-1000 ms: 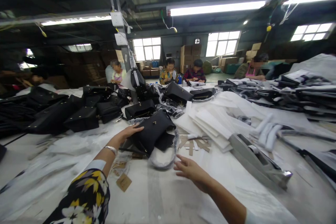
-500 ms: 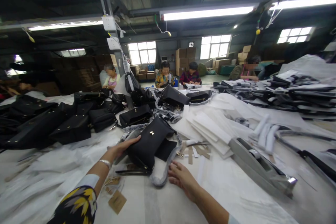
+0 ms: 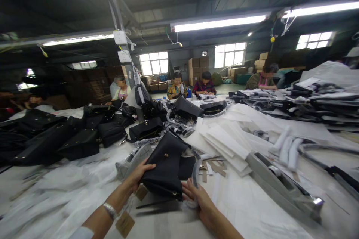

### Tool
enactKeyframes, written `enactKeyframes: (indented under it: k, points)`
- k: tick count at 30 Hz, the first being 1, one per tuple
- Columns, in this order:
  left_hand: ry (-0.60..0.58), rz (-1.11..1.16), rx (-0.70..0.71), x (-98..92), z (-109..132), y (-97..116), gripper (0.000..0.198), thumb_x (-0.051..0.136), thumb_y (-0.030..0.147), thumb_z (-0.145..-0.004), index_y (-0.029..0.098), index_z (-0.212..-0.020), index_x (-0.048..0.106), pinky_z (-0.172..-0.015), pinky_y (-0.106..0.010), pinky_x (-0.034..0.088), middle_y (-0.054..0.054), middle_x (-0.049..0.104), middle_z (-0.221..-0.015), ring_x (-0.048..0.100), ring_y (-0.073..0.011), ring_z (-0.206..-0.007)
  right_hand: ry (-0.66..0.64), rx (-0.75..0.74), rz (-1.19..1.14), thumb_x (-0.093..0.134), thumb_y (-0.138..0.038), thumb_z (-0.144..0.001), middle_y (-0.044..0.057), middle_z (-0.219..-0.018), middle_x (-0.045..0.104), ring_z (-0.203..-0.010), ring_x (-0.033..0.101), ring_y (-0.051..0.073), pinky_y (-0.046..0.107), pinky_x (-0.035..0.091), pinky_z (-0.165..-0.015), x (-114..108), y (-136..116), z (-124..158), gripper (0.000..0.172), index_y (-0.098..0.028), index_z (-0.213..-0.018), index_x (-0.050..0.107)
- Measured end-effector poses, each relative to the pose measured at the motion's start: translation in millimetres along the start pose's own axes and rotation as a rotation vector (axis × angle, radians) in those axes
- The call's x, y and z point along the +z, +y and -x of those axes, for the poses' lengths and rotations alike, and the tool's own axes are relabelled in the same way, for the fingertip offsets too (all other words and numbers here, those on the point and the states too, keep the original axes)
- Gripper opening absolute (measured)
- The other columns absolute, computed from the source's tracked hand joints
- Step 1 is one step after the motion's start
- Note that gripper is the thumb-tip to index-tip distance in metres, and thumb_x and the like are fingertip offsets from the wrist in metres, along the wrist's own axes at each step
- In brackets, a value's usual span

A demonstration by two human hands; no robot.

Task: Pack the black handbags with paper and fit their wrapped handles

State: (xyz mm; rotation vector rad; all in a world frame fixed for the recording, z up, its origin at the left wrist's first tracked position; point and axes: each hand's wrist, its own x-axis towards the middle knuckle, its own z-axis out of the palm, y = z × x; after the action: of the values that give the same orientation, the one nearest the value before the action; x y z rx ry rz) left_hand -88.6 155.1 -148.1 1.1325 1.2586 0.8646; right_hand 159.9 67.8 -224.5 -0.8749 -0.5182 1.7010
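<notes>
Nearest the camera, just below the left hand [image 3: 139, 173], a brown paper tag [image 3: 125, 224] lies flat on the desk [image 3: 246, 213]. If anything is printed on it, it's way too blurry to read. There's a silver bracelet [image 3: 109, 210] on that wrist.

Both hands are on the black handbag [image 3: 165, 166], which sits right between them and tilts up off the desk. The left hand grips its left edge with the thumb on top. The right hand [image 3: 196, 198] has its fingers curled around the bottom right corner. The bag has a small gold clasp on the front, and I can't make out a logo. A strap in white wrapping [image 3: 194, 173] loops just past the right hand's fingertips.

Right of the right hand there's a long grey metal tool [image 3: 280, 185], and beyond that a fanned stack of white foam sheets [image 3: 224, 140]. Left of the left hand and further out, a big pile of black bags [image 3: 70, 138] covers that side of the desk. More bags [image 3: 146, 129] sit straight ahead past both hands.

Way out beyond the hands, a few people [image 3: 177, 86] are seated at the far end. Behind them are cardboard boxes [image 3: 198, 65] under the windows, with any markings too small to read. A white socket box [image 3: 120, 37] hangs on a pole above.
</notes>
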Motion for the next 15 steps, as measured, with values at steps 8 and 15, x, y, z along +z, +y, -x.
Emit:
enactKeyframes:
  k: [8,15]
  points:
    - [0.244,0.340,0.023,-2.8,68.3,16.3,0.080,0.079,0.028,-0.072,0.029,-0.144,0.046,-0.089,-0.034,0.057,-0.006,0.071,-0.120,0.069,-0.0285,-0.107,-0.189,0.136,-0.077,0.074,-0.070,-0.068,0.015,-0.121,0.069,-0.118,0.063,0.028,0.038,0.047,-0.101,21.4,-27.6,38.6,0.071,-0.017,-0.115,0.065]
    - [0.407,0.605,0.032,9.8,122.3,21.4,0.057,0.070,0.025,-0.081,0.019,-0.136,0.055,-0.092,-0.036,0.058,-0.008,0.074,-0.113,0.072,-0.0271,-0.100,-0.144,0.033,-0.354,0.062,-0.083,-0.067,0.014,-0.137,0.060,-0.136,0.047,0.030,0.046,0.038,-0.112,13.6,-30.9,64.0,0.080,-0.022,-0.119,0.067]
